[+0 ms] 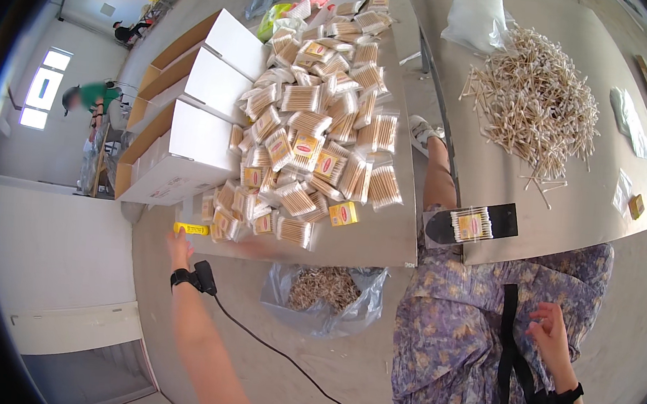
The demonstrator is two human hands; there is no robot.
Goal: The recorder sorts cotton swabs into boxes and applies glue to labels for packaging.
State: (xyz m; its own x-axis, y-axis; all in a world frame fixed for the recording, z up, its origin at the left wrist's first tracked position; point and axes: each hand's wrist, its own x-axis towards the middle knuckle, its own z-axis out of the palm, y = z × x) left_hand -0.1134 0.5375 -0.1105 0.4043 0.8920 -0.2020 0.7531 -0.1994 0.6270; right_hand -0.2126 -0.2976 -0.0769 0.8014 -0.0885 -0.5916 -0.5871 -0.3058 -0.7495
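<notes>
At the front left corner of the left table, my left hand (179, 247) has its fingers at the left end of a small yellow tube (195, 229) and appears closed on it. My right hand (552, 330) is over my lap with nothing in it, its fingers loosely bent and apart. Beside the tube spreads a big heap of clear bags of cotton swabs (298, 134), some with yellow labels. A small yellow box (343, 214) lies at the heap's front edge. A bag of swabs (472, 224) rests on a dark board (503, 220) at the right table's near edge.
White cartons (210, 134) with raised flaps line the left table's left side. Loose swabs (540, 98) are piled on the right table near a white bag (476, 19). Below the left table sits a clear sack of swabs (323, 290). A black cable (279, 352) trails from my left wrist.
</notes>
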